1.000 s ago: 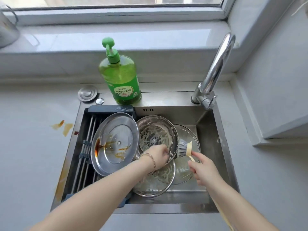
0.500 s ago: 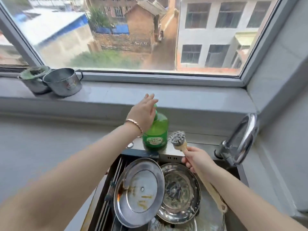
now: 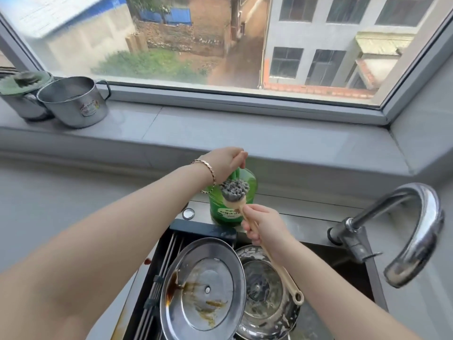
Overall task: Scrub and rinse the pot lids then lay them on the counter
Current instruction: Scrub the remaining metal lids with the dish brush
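Bottle [image 3: 232, 207] top is gripped by left hand [image 3: 225, 165]. Brush [image 3: 235, 190] is held by right hand [image 3: 263, 227], head in front of bottle. Stained lid [image 3: 203, 288] is leaned on rack [image 3: 171, 253] in sink [image 3: 306, 229], soapy lid [image 3: 267, 290] just beside.

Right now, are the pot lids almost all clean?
Not yet. Done: the soapy lid seems scrubbed. In hand: the left hand holds the top of the soap bottle while the right hand holds the brush just below. Left: the stained lid needs scrubbing, then everything needs rinsing; none lies on the counter.
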